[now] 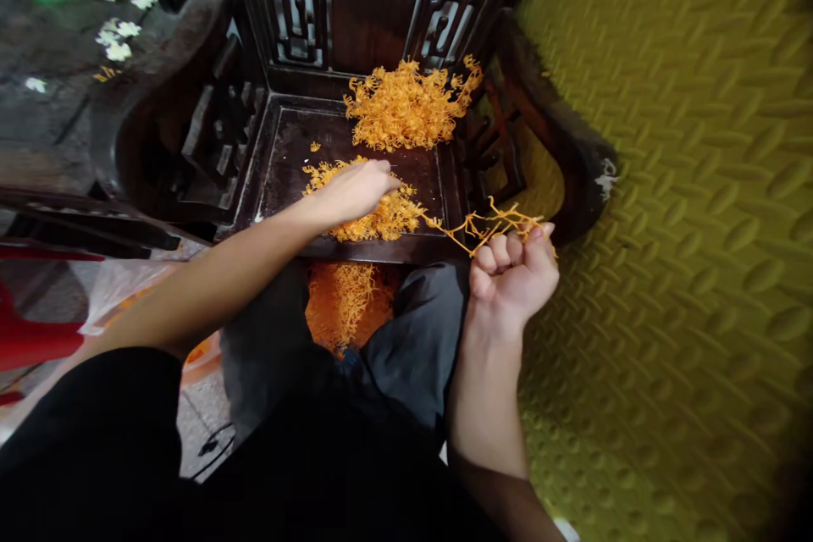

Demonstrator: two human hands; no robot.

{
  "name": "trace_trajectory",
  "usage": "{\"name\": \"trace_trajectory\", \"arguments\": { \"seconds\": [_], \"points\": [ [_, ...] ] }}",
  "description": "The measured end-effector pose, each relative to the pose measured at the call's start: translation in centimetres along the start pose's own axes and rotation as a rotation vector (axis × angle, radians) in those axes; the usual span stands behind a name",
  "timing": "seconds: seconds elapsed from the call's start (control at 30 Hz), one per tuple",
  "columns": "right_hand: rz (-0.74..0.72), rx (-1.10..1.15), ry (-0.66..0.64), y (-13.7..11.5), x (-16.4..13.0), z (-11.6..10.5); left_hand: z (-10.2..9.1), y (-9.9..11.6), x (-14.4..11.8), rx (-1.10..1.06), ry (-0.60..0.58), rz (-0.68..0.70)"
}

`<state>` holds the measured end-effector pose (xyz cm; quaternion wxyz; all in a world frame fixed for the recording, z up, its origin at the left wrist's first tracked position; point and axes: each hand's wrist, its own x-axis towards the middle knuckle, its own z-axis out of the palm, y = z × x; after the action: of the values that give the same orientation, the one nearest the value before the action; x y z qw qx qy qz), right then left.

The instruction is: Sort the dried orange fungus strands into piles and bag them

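My right hand [516,269], palm turned up, is closed in a fist around thin orange branching plastic stems [478,225]. These spread out to the left from my fingers, and one end reaches the near pile's right side. Over the near pile of small orange plastic flower pieces [374,220], my left hand [363,189] is closed with fingertips pinched; whatever they hold is too small to make out. Both lie above the seat of a dark carved wooden chair [292,135]. A larger pile of the same orange pieces [406,106] sits at the back of the seat.
Between my knees stands an orange container [321,318] with more orange stems. Dark armrests [559,127] flank the seat. A yellow textured surface [686,271] covers the right side. White flowers [118,41] lie on a dark surface at left, above a clear plastic bag [120,288].
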<state>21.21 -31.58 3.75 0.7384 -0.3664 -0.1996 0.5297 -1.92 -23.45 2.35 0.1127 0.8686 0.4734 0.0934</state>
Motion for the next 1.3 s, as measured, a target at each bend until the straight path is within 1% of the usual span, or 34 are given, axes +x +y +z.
{"name": "trace_trajectory", "arguments": {
  "seconds": [0.07,0.13,0.17,0.2,0.23,0.33,0.4,0.5,0.6,0.67,0.73,0.8,0.83,0.9,0.97,1.0,1.07,1.1,1.13,1.2,1.27,1.3],
  "points": [
    [0.014,0.027,-0.013,0.1,-0.1,0.1,-0.6,0.3,0.6,0.126,0.011,-0.193],
    [-0.030,0.081,0.007,0.0,-0.2,-0.4,-1.1,0.0,0.9,0.226,0.011,-0.402],
    [-0.061,0.109,0.032,-0.2,-0.2,-0.8,-1.2,-0.4,1.0,0.246,0.003,-0.470],
    [-0.079,0.134,0.061,-0.3,-0.1,-1.2,-1.3,-0.9,1.0,0.245,-0.007,-0.510],
    [-0.082,0.154,0.086,-0.4,0.0,-1.5,-1.2,-1.5,1.0,0.224,-0.010,-0.510],
    [-0.048,0.190,0.119,-0.5,0.3,-2.2,-0.5,-2.5,1.1,0.115,0.038,-0.410],
    [-0.023,0.199,0.119,-0.5,0.4,-2.3,0.2,-2.5,1.4,0.080,0.092,-0.337],
    [0.008,0.192,0.133,-0.4,0.5,-2.1,0.7,-1.5,1.6,0.130,0.148,-0.235],
    [0.009,0.185,0.136,-0.4,0.5,-2.1,0.3,-0.3,1.3,0.149,0.228,-0.110],
    [0.012,0.198,0.137,-0.4,0.6,-2.1,-0.3,0.4,1.1,0.112,0.266,-0.080],
    [0.014,0.226,0.147,-0.4,0.6,-2.2,-0.5,1.1,0.9,0.036,0.277,-0.076],
    [0.013,0.248,0.156,-0.4,0.6,-2.2,-0.2,2.1,0.7,-0.099,0.258,-0.030],
    [0.013,0.252,0.156,-0.4,0.7,-2.1,0.2,2.8,0.6,-0.181,0.229,0.022],
    [0.019,0.251,0.145,-0.3,0.7,-2.0,1.3,4.4,0.4,-0.339,0.141,0.151],
    [0.026,0.244,0.131,-0.1,0.6,-1.8,2.5,5.9,0.5,-0.466,0.039,0.224],
    [0.029,0.237,0.124,0.0,0.6,-1.7,2.9,6.4,0.6,-0.519,-0.010,0.226],
    [0.024,0.211,0.105,0.2,0.3,-1.5,3.5,7.0,0.8,-0.580,-0.078,0.176],
    [0.018,0.194,0.089,0.4,0.2,-1.4,3.5,7.0,0.9,-0.558,-0.074,0.135],
    [0.016,0.176,0.067,0.5,0.0,-1.3,3.5,6.9,1.0,-0.489,-0.042,0.090],
    [0.022,0.145,0.016,0.8,-0.3,-1.0,3.3,6.4,1.4,-0.250,0.074,0.009],
    [0.035,0.123,-0.027,1.0,-0.6,-0.7,3.1,5.9,1.8,-0.005,0.154,-0.002],
    [0.043,0.118,-0.039,1.1,-0.7,-0.6,2.9,5.6,2.0,0.081,0.164,0.024]
  ]
}}
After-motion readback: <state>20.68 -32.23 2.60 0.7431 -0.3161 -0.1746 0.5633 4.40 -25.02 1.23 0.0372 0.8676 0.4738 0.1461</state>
